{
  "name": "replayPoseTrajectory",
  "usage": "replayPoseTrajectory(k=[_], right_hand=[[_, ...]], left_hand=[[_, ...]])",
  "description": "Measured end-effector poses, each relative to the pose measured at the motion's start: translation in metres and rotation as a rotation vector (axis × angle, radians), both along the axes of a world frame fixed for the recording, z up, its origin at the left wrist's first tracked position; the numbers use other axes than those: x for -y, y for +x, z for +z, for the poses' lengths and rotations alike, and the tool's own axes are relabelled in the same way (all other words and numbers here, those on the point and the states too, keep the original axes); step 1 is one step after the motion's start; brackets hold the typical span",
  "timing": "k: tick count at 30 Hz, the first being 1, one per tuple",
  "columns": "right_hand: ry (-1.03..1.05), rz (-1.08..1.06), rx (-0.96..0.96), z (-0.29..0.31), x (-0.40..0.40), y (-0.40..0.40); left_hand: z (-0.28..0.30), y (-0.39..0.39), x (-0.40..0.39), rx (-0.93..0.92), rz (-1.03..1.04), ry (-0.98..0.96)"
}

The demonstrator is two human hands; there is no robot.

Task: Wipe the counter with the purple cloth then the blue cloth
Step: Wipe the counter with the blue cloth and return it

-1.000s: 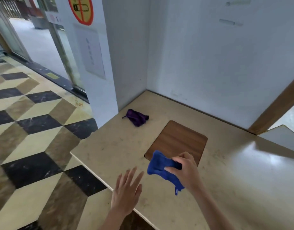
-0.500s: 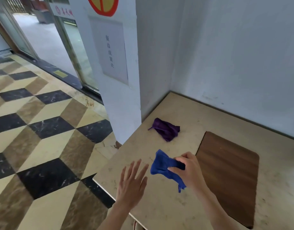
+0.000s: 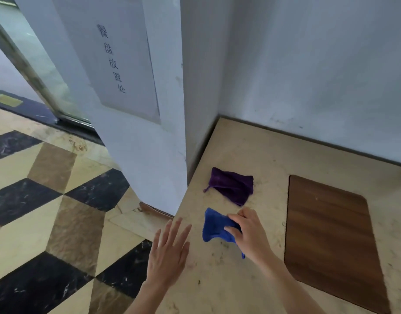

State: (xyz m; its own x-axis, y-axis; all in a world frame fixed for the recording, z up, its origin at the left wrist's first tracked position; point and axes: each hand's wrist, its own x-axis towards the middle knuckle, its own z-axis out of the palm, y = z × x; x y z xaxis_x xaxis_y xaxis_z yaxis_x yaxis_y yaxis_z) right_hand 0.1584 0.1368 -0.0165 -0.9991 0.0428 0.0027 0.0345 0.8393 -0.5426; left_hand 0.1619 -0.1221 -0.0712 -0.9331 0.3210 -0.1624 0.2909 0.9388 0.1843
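The right hand [image 3: 251, 234] pinches the blue cloth [image 3: 214, 227]; the left hand [image 3: 169, 252] is open. The blue cloth may land on the purple cloth [image 3: 232, 185] beside it and bunch up.

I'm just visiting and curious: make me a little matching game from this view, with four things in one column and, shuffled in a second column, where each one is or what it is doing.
Things:
1. purple cloth
2. blue cloth
3. left hand
4. brown wooden panel

Places or states:
A. open, fingers spread, holding nothing, at the counter's left edge
B. pinched in the right hand
C. lying loose near the white pillar, untouched
D. set flat in the counter, right of both cloths

Pairs: 1-C, 2-B, 3-A, 4-D
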Motion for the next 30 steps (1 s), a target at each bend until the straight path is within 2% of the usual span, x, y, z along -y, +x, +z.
replayPoseTrajectory(k=[4,8,10,14,17,19,22,26,30], right_hand=[[0.150,-0.016,-0.032,-0.024,0.020,-0.029],[0.311,0.019,0.175,-0.051,0.035,-0.031],[0.360,0.003,0.182,-0.056,0.041,-0.022],[0.349,-0.028,0.172,-0.056,0.044,-0.011],[0.098,-0.107,0.168,-0.050,0.040,-0.016],[-0.052,-0.248,0.059,-0.046,0.033,-0.017],[-0.009,-0.359,-0.095,-0.048,0.026,-0.011],[0.234,-0.206,-0.189,-0.063,0.029,-0.014],[0.290,-0.180,-0.097,-0.070,0.036,-0.021]], left_hand=[[-0.026,-0.026,0.011,0.009,-0.079,0.035],[-0.046,-0.028,0.019,0.027,-0.117,0.101],[-0.046,-0.029,0.019,0.035,-0.112,0.116],[-0.044,-0.028,0.018,0.071,-0.120,0.156],[-0.046,-0.030,0.020,0.075,-0.127,0.180],[-0.046,-0.030,0.020,0.076,-0.138,0.178],[-0.043,-0.029,0.019,0.074,-0.136,0.180],[-0.038,-0.031,0.015,0.079,-0.134,0.179],[-0.044,-0.030,0.019,0.055,-0.140,0.190]])
